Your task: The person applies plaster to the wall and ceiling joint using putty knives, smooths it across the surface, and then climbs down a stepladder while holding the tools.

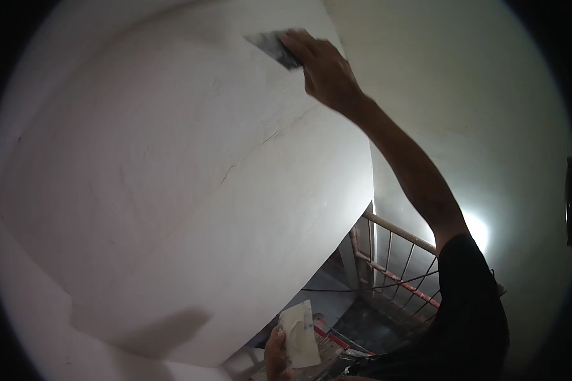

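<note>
My right hand is raised high on an outstretched arm and grips a grey flat scraper at or very near the upper part of the white sloped plaster surface, which has thin cracks across its middle. Low in the view, my left hand holds a pale rectangular plate with cream filler smeared on it, its fingers wrapped around the left edge.
A pale wall stands on the right, lit by a bright glow. Below the slope are a metal railing with rust-red bars, a dark cable and a red-edged plank. A dark object sits at the far right rim.
</note>
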A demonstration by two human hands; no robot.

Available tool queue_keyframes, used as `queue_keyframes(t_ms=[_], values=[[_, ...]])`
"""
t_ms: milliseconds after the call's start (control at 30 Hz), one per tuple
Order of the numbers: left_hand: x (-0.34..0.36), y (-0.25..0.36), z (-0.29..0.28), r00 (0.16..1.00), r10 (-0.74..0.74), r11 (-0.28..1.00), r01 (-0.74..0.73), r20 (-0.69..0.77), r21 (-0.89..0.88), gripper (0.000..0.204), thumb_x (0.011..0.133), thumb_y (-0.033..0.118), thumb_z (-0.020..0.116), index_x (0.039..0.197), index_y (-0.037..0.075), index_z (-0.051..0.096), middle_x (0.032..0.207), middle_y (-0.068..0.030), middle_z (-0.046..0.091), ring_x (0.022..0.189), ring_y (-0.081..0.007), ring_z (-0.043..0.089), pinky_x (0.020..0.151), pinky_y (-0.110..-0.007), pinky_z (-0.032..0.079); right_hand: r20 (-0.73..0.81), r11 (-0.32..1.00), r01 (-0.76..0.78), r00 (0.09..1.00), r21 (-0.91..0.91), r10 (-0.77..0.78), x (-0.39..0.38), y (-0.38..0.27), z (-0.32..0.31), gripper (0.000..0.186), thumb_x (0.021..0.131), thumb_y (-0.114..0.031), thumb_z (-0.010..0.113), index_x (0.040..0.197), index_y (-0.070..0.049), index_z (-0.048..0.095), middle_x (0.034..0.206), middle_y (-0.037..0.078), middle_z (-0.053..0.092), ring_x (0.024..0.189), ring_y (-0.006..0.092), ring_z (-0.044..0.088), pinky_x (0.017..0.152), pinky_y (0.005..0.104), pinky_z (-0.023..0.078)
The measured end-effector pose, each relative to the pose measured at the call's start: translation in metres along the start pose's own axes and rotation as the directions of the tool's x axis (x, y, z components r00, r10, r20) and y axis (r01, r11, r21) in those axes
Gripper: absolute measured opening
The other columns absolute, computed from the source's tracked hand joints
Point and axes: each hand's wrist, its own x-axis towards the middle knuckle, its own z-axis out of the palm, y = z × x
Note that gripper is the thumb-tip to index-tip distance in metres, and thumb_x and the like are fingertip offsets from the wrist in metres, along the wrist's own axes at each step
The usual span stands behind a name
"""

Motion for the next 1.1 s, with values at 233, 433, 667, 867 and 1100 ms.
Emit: queue_keyframes(t_ms=[233, 433, 667, 867, 1100], values=[[-0.011, -0.001, -0.005, 0.998, 0.020, 1.000, -0.019, -0.058, 0.009, 0.045, 0.095, 0.023, 0.039, 0.131, -0.002, 0.047, 0.115, -0.0157, 0.061, 0.101, -0.0221, 0.064, 0.085, -0.032, 0.054, 0.057, 1.000, -0.018, 0.998, 0.021, 0.016, 0.111, 0.058, 0.044, 0.047, 0.087, 0.006, 0.046, 0.133, -0.006, 0.050, 0.133, 0.018, 0.053, 0.113, 0.0366, 0.056, 0.096, 0.0474, 0.047], [-0.015, 0.001, 0.003, 0.997, -0.003, 0.999, 0.000, -0.077, -0.046, 0.043, 0.095, 0.022, 0.039, 0.130, -0.002, 0.048, 0.115, -0.0152, 0.061, 0.101, -0.0220, 0.064, 0.086, -0.032, 0.053, 0.184, 1.000, 0.000, 0.983, 0.016, -0.003, 0.120, 0.066, 0.058, 0.053, 0.086, 0.007, 0.045, 0.136, -0.010, 0.050, 0.141, 0.015, 0.049, 0.119, 0.0350, 0.054, 0.097, 0.0444, 0.046], [-0.013, 0.005, 0.009, 0.996, -0.055, 0.991, 0.047, -0.065, -0.126, 0.042, 0.095, 0.020, 0.040, 0.129, -0.002, 0.049, 0.114, -0.0147, 0.062, 0.101, -0.0217, 0.064, 0.087, -0.032, 0.052, 0.147, 0.995, 0.031, 0.988, 0.099, -0.045, 0.091, 0.059, 0.061, 0.058, 0.084, 0.011, 0.043, 0.138, -0.009, 0.049, 0.142, 0.016, 0.048, 0.121, 0.0354, 0.054, 0.101, 0.0436, 0.045], [-0.006, 0.015, 0.015, 0.994, -0.101, 0.976, 0.093, -0.029, -0.199, 0.040, 0.096, 0.018, 0.040, 0.129, -0.002, 0.050, 0.113, -0.0142, 0.062, 0.101, -0.0216, 0.064, 0.087, -0.032, 0.051, 0.205, 0.997, -0.070, 0.976, 0.018, 0.065, 0.025, 0.024, 0.055, 0.066, 0.082, 0.009, 0.055, 0.141, -0.016, 0.045, 0.141, 0.013, 0.050, 0.112, 0.0323, 0.059, 0.095, 0.0430, 0.052], [0.001, 0.024, 0.025, 0.992, -0.128, 0.962, 0.125, 0.002, -0.243, 0.039, 0.096, 0.017, 0.040, 0.128, -0.002, 0.052, 0.112, -0.0137, 0.063, 0.101, -0.0213, 0.063, 0.088, -0.032, 0.050, 0.115, 0.997, -0.073, 0.991, 0.026, 0.069, -0.052, -0.017, 0.054, 0.072, 0.073, 0.010, 0.063, 0.139, -0.015, 0.050, 0.139, 0.015, 0.050, 0.109, 0.0334, 0.060, 0.095, 0.0419, 0.052]])
